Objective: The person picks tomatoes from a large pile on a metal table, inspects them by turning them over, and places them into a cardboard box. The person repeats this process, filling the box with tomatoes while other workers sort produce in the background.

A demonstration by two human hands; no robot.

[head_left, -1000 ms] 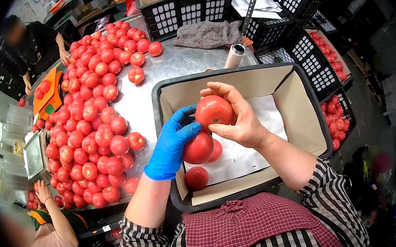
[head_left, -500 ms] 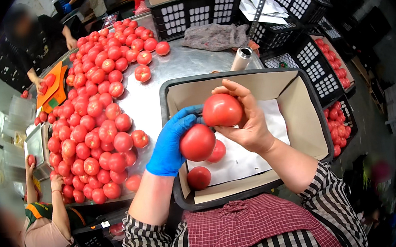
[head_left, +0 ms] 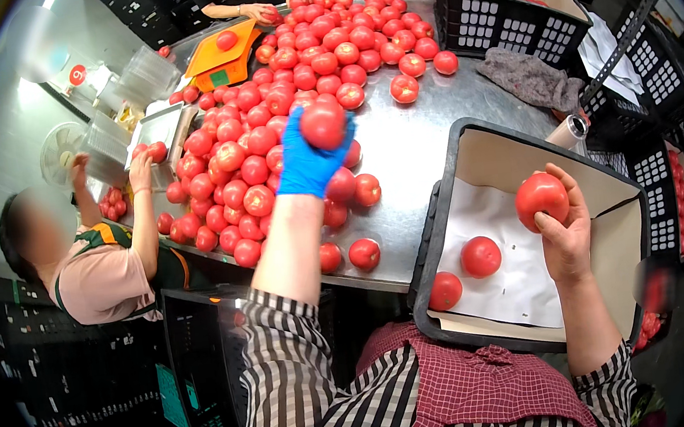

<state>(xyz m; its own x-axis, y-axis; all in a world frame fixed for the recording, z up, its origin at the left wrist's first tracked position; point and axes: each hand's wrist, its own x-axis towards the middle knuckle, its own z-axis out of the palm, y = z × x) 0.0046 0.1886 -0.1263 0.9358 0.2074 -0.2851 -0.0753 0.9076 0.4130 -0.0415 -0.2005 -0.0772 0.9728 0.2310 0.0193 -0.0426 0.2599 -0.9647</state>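
Blue-gloved left hand (head_left: 306, 165) round one tomato (head_left: 323, 125), right hand (head_left: 570, 245) round another (head_left: 540, 198), two tomatoes (head_left: 481, 256) in one crate (head_left: 436, 224)

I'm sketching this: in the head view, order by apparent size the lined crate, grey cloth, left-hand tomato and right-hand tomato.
1. Lined crate
2. Grey cloth
3. Left-hand tomato and right-hand tomato: look alike; nearness to the camera leaves them unranked.

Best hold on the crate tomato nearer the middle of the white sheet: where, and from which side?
I'd come down from above, leaning in from the right, and grip this tomato around its widest part: it is round, the walls of the crate rise around it, and the other loose tomato lies close at its lower left.
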